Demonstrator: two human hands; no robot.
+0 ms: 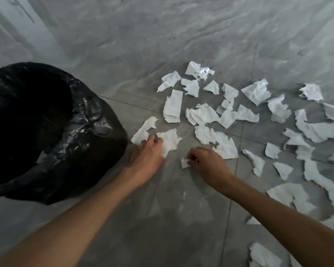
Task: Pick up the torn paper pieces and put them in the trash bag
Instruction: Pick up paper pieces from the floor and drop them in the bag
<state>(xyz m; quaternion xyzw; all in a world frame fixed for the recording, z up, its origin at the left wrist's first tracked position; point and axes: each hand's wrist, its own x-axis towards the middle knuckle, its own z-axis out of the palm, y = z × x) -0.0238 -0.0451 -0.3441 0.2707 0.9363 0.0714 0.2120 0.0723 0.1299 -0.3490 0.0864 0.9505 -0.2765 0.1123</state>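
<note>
Head view looks down on a grey tiled floor (181, 218) strewn with torn white paper pieces (210, 114). Both bare forearms reach forward from the bottom edge. The left hand (147, 157) lies palm down, its fingertips (154, 140) pressing on the near edge of one ragged piece (169, 140); the grip is half curled and whether it has actually pinched the paper cannot be told. Just left of those fingertips lies another long piece (144, 132). The right hand (208, 162) is curled, its grip closed on a small scrap (185, 162) that sticks out toward the left hand, low against the floor. Just beyond the right hand lies a larger piece (227, 147), and most of the other pieces spread ahead of and to the right of that hand. Left of the left hand, just beside its wrist, stands the black trash bag (81, 135), mouth open and dark inside.
</note>
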